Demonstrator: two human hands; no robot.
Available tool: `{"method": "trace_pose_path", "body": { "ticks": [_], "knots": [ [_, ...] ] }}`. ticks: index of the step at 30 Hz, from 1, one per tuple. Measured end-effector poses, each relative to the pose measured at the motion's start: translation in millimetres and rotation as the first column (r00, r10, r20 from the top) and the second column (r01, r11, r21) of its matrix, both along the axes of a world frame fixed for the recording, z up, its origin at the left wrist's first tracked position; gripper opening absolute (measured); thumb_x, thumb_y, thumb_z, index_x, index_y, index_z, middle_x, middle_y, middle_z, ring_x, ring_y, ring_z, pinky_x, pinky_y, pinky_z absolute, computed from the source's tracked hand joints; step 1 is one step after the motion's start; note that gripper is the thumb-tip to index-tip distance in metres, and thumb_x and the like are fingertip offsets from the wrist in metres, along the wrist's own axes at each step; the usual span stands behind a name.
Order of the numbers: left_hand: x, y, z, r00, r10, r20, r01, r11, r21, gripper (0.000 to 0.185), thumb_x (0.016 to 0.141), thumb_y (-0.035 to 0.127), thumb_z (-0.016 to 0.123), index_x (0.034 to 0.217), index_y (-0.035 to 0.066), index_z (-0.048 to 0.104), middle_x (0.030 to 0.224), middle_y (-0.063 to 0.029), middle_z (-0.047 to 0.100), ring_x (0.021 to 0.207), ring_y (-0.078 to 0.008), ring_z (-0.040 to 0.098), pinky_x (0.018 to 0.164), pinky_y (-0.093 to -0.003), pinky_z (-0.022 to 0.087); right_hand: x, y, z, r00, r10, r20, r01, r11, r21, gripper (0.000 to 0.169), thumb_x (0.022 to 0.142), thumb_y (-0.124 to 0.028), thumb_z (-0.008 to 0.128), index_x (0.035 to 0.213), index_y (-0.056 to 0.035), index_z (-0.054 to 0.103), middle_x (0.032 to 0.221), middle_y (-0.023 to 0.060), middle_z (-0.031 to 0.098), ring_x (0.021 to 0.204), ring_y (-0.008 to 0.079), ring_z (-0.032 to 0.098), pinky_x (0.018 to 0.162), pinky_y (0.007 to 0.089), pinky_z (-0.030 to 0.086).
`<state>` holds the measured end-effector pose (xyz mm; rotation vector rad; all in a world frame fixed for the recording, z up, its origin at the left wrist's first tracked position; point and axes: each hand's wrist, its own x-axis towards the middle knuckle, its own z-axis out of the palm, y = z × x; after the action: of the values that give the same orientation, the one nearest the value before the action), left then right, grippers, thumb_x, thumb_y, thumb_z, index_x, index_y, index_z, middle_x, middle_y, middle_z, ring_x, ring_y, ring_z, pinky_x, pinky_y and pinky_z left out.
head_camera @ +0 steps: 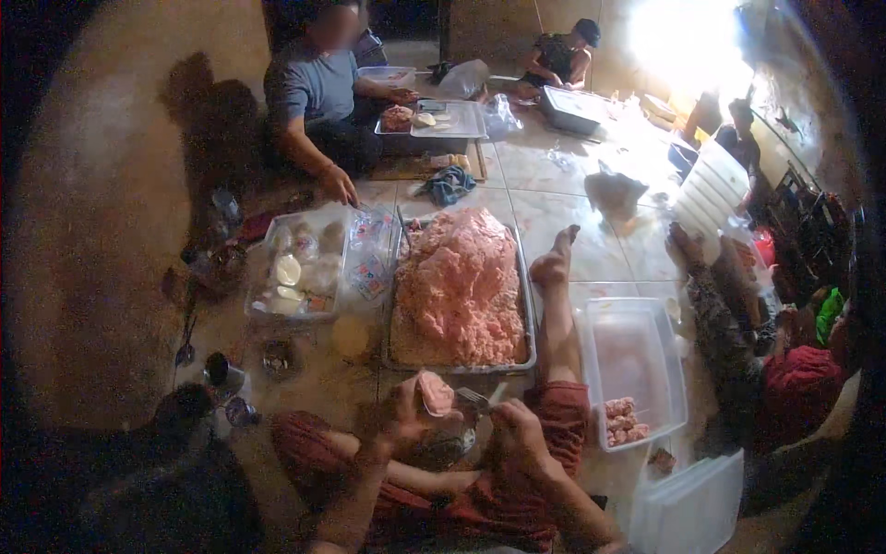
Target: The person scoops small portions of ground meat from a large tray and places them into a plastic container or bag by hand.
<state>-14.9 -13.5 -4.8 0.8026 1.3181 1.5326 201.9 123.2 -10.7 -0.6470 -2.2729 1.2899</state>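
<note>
In my left hand [400, 419] lies a scoop of pink ground-meat paste [436, 393] on a thin pale round piece, its pale edge showing. My right hand [518, 433] grips a metal fork [473, 397], whose tines point left towards the paste. A pale strip [498, 392] stands up at the same fingers; I cannot tell what it is. Just beyond my hands, a big metal tray [459, 370] bears a tall mound of pink meat paste [460, 277]. To the right, a clear plastic bin [633, 346] holds several pink meat rolls [623, 421] in its near end.
Left of the tray stands a plastic box [257, 277] with pale round wrappers and bags. A co-worker [322, 97] reaches towards plastic packaging [370, 249] beside it. Lids [689, 502] lean at lower right. A blue cloth [450, 185] lies beyond the tray. Other people sit around.
</note>
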Motion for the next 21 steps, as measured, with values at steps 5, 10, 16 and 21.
{"method": "trace_pose_path", "body": {
  "ticks": [5,10,16,21],
  "knots": [
    [-0.7,-6.1,0.1,0.998,-0.058,0.025,0.058,0.998,-0.013,0.051,0.091,0.032,0.065,0.127,0.002,0.044,0.113,-0.0087,0.059,0.099,-0.0169,0.06,0.088,-0.0353,0.053,7.2,-31.1,-9.8,0.992,0.109,-0.064,-0.127,0.821,-0.557,0.023,0.092,-0.002,0.061,0.114,0.0006,0.067,0.11,0.0058,0.063,0.1,0.0139,0.059,0.085,0.0287,0.049],
    [11.2,-0.2,-19.3,0.992,-0.106,-0.073,0.104,0.994,-0.036,0.049,0.089,0.029,0.069,0.123,0.002,0.047,0.107,-0.0072,0.061,0.096,-0.0157,0.061,0.085,-0.0337,0.054,-6.7,-39.2,-8.9,0.991,-0.099,-0.09,0.033,0.834,-0.551,0.022,0.09,0.001,0.059,0.11,0.0021,0.067,0.108,0.0094,0.06,0.098,0.0175,0.059,0.084,0.031,0.048],
    [3.9,-4.9,-15.6,0.987,-0.144,-0.068,0.141,0.989,-0.044,0.046,0.086,0.027,0.074,0.118,0.002,0.051,0.101,-0.0054,0.062,0.091,-0.0143,0.062,0.083,-0.0319,0.054,17.6,-30.8,-3.7,0.993,0.069,-0.098,-0.106,0.886,-0.452,0.019,0.094,-0.002,0.06,0.111,0.0022,0.066,0.097,0.0067,0.064,0.092,0.0123,0.059,0.077,0.0285,0.05],
    [30.0,6.9,-49.5,0.99,0.02,-0.142,-0.012,0.998,0.058,0.045,0.083,0.025,0.078,0.113,0.002,0.054,0.096,-0.0039,0.063,0.088,-0.0132,0.062,0.081,-0.0304,0.054,-10.2,-53.7,18.8,0.993,-0.033,-0.116,0.004,0.969,-0.248,0.021,0.09,0.002,0.061,0.11,0.0022,0.067,0.097,0.0075,0.061,0.089,0.017,0.061,0.074,0.0323,0.05]
  ]
}}
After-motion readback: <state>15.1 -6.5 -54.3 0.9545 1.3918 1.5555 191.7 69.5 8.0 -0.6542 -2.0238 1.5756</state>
